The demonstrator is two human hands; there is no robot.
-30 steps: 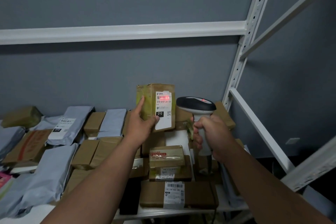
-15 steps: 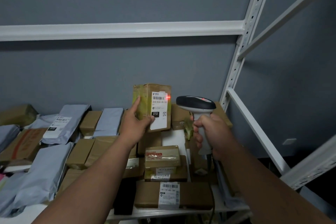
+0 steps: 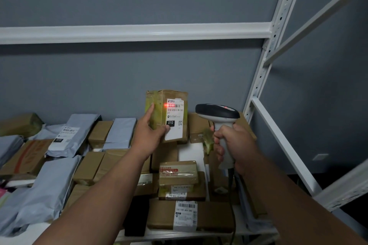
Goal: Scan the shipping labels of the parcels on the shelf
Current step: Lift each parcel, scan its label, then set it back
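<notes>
My left hand [image 3: 148,137] holds a small brown taped box [image 3: 159,109] upright above the pile, its white shipping label [image 3: 174,118] turned to the right. A red scan line lies across the barcode at the top of that label. To the right, my right hand [image 3: 232,145] grips the handle of a white and black barcode scanner [image 3: 217,113], whose head points left at the label from a short gap. Its cable hangs down below my hand.
Brown boxes and grey mailer bags cover the shelf board [image 3: 191,233], among them a labelled box [image 3: 211,217] at the front and a labelled grey bag [image 3: 67,135] at the left. A white upright [image 3: 264,69] and sloping rails stand to the right, a white crossbeam [image 3: 135,31] above.
The red scan light shifted from a dot at the label's right edge onto the barcode as a line. Box and scanner stay almost in place.
</notes>
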